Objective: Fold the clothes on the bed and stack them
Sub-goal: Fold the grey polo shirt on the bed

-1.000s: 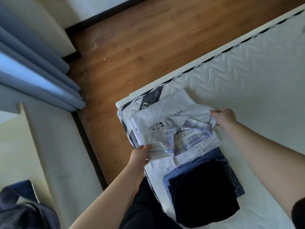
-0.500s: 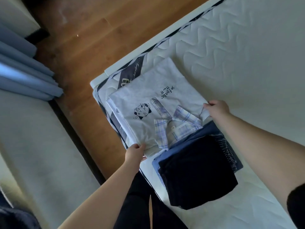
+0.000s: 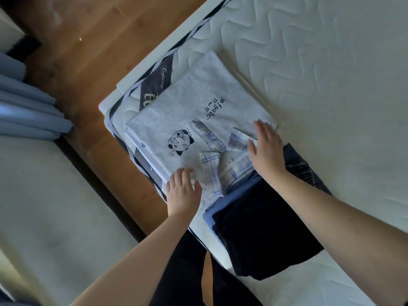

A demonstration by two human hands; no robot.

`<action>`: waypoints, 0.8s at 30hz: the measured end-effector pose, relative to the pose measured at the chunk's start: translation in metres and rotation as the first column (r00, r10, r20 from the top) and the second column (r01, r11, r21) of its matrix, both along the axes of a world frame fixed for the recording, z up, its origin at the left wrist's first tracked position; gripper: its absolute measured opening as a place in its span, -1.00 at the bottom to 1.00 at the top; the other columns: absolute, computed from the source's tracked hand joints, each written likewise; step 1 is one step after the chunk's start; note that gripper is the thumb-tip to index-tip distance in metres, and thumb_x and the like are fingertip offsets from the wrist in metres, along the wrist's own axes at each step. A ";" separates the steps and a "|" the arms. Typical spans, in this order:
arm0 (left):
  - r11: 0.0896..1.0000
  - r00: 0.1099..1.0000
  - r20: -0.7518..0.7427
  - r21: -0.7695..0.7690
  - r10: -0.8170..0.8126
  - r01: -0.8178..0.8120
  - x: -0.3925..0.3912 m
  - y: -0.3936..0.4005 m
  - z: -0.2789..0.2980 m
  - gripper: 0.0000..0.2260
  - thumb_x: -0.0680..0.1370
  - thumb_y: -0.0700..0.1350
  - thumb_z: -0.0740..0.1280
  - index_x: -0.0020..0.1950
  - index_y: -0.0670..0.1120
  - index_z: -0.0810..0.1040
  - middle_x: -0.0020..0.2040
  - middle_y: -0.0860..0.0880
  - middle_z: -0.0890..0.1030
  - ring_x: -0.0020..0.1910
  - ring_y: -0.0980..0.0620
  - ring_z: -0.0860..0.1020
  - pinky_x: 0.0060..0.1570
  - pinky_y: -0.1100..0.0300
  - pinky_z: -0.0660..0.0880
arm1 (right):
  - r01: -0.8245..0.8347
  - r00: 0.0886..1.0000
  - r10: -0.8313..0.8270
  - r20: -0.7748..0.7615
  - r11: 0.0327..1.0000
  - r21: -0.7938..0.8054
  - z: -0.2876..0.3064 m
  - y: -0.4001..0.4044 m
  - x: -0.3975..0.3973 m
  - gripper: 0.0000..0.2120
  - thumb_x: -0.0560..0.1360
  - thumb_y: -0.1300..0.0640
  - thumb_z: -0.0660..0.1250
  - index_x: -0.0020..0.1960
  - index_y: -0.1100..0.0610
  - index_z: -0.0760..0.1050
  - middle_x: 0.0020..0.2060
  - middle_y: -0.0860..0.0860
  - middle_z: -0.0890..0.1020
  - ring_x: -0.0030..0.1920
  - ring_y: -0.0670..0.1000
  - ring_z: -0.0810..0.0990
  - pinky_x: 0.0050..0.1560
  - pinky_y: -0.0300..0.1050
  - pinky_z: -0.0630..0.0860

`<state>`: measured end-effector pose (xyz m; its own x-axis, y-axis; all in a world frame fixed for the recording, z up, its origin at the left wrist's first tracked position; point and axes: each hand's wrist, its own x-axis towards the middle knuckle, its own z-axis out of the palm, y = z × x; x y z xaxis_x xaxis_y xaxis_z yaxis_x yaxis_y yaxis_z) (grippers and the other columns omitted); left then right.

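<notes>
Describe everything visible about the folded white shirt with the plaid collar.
The folded white shirt with the cartoon print and plaid collar lies flat on a pile at the corner of the quilted white mattress. It looks like soft cotton, with black lettering. Left hand and right hand rest open on its near edge, beside the dark folded garments.
</notes>
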<state>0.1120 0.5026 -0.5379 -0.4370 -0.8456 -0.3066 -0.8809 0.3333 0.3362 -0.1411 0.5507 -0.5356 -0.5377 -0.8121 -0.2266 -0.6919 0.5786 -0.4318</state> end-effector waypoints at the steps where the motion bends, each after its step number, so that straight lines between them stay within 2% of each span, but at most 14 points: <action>1: 0.994 0.994 0.021 -0.020 -0.107 0.108 -0.009 -0.008 -0.002 -0.59 0.59 -0.02 0.22 0.43 -0.08 0.34 0.41 -0.08 0.37 0.43 -0.12 0.31 0.41 -0.03 0.20 | -0.071 0.997 0.071 -0.009 0.997 0.026 -0.004 -0.001 0.010 -0.47 0.64 0.05 0.13 0.55 0.20 0.14 0.53 0.12 0.21 0.54 0.13 0.13 0.52 0.09 0.08; 3: 0.952 0.948 0.109 -0.032 -0.301 0.306 -0.025 -0.030 -0.010 -0.46 0.64 0.05 0.09 0.59 -0.02 0.03 0.60 -0.04 0.04 0.58 -0.08 -0.03 0.52 -0.02 -0.10 | -0.140 0.987 0.146 -0.064 0.987 0.084 -0.014 -0.008 0.023 -0.44 0.67 -0.04 0.04 0.58 0.14 -0.01 0.57 0.06 0.04 0.57 0.07 -0.01 0.53 0.04 -0.09; 5: 0.920 0.903 0.204 -0.024 -0.378 0.391 -0.039 -0.056 -0.020 -0.43 0.65 0.11 -0.06 0.59 0.03 -0.25 0.59 -0.02 -0.24 0.55 -0.04 -0.28 0.49 -0.03 -0.31 | -0.130 0.983 0.147 -0.112 0.981 0.145 -0.026 -0.014 0.030 -0.43 0.67 -0.09 -0.04 0.58 0.09 -0.13 0.57 0.03 -0.07 0.57 0.04 -0.10 0.52 0.03 -0.16; 6: 0.917 0.894 0.239 -0.032 -0.380 0.399 -0.044 -0.068 -0.025 -0.42 0.66 0.13 -0.10 0.58 0.04 -0.31 0.58 -0.02 -0.30 0.54 -0.04 -0.32 0.49 -0.04 -0.33 | -0.109 0.982 0.134 -0.130 0.977 0.181 -0.031 -0.015 0.032 -0.43 0.67 -0.11 -0.07 0.57 0.08 -0.18 0.57 0.03 -0.10 0.56 0.04 -0.14 0.53 0.04 -0.18; 8: 0.915 0.889 0.280 -0.073 -0.363 0.396 -0.055 -0.096 -0.034 -0.43 0.65 0.16 -0.12 0.57 0.07 -0.33 0.58 -0.04 -0.30 0.55 -0.05 -0.30 0.51 -0.10 -0.26 | -0.065 0.984 0.105 -0.147 0.965 0.256 -0.043 -0.016 0.030 -0.42 0.66 -0.14 -0.15 0.56 0.08 -0.24 0.57 0.06 -0.18 0.56 0.05 -0.23 0.54 0.07 -0.22; 10: 0.918 0.902 0.259 -0.104 -0.347 0.383 -0.065 -0.125 -0.041 -0.44 0.65 0.19 -0.13 0.57 0.12 -0.31 0.59 -0.03 -0.27 0.56 -0.05 -0.24 0.51 -0.15 -0.21 | -0.062 0.983 0.112 -0.148 0.949 0.309 -0.053 -0.015 0.027 -0.41 0.64 -0.17 -0.24 0.57 0.08 -0.28 0.56 0.07 -0.26 0.54 0.05 -0.31 0.54 0.07 -0.24; 12: 0.922 0.913 0.220 -0.104 -0.344 0.373 -0.071 -0.150 -0.048 -0.45 0.64 0.23 -0.14 0.56 0.18 -0.29 0.59 -0.01 -0.24 0.57 -0.03 -0.23 0.50 -0.16 -0.24 | -0.083 0.977 0.140 -0.161 0.945 0.318 -0.063 -0.014 0.024 -0.38 0.63 -0.20 -0.31 0.57 0.09 -0.29 0.55 0.08 -0.29 0.54 0.05 -0.33 0.54 0.08 -0.24; 15: 0.908 0.882 0.256 -0.040 -0.395 0.418 -0.071 -0.174 -0.058 -0.45 0.59 0.30 -0.26 0.54 0.21 -0.35 0.59 0.02 -0.29 0.56 -0.01 -0.27 0.49 -0.18 -0.28 | -0.090 0.973 0.149 -0.175 0.946 0.310 -0.072 -0.012 0.023 -0.37 0.61 -0.22 -0.35 0.57 0.09 -0.31 0.55 0.07 -0.30 0.54 0.06 -0.32 0.53 0.09 -0.23; 17: 0.897 0.865 0.263 0.007 -0.428 0.442 -0.070 -0.181 -0.063 -0.43 0.56 0.34 -0.33 0.51 0.22 -0.41 0.56 0.05 -0.36 0.54 0.01 -0.31 0.48 -0.18 -0.29 | -0.081 0.974 0.140 -0.178 0.949 0.305 -0.075 -0.012 0.024 -0.36 0.60 -0.22 -0.35 0.56 0.09 -0.30 0.55 0.06 -0.28 0.55 0.06 -0.29 0.53 0.08 -0.23; 20: 0.889 0.860 0.233 0.044 -0.453 0.456 -0.068 -0.187 -0.064 -0.43 0.56 0.34 -0.31 0.51 0.22 -0.41 0.55 0.07 -0.39 0.51 0.04 -0.35 0.48 -0.14 -0.33 | -0.059 0.982 0.110 -0.156 0.951 0.303 -0.074 -0.016 0.026 -0.35 0.59 -0.21 -0.31 0.57 0.09 -0.25 0.56 0.05 -0.25 0.55 0.07 -0.27 0.53 0.09 -0.24; 22: 0.876 0.860 0.190 -0.002 -0.474 0.483 -0.063 -0.189 -0.060 -0.45 0.61 0.30 -0.27 0.54 0.19 -0.36 0.57 0.07 -0.33 0.53 0.04 -0.32 0.50 -0.11 -0.29 | -0.022 0.985 0.069 -0.160 0.961 0.276 -0.067 -0.021 0.030 -0.35 0.59 -0.20 -0.25 0.59 0.10 -0.17 0.57 0.06 -0.17 0.56 0.06 -0.21 0.53 0.12 -0.21; 24: 0.874 0.873 0.161 -0.091 -0.460 0.478 -0.049 -0.191 -0.057 -0.47 0.66 0.23 -0.19 0.57 0.15 -0.31 0.59 0.07 -0.27 0.55 0.04 -0.28 0.52 -0.09 -0.23 | 0.012 0.983 0.024 -0.184 0.981 0.193 -0.057 -0.029 0.035 -0.38 0.61 -0.16 -0.16 0.59 0.11 -0.03 0.58 0.07 -0.01 0.57 0.06 -0.06 0.54 0.14 -0.15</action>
<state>0.0632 0.3112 -0.5948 -0.7550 -0.5857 -0.2948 -0.6430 0.7494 0.1579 -0.1058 0.5218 -0.5921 -0.5801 -0.7663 -0.2762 -0.7529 0.6338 -0.1772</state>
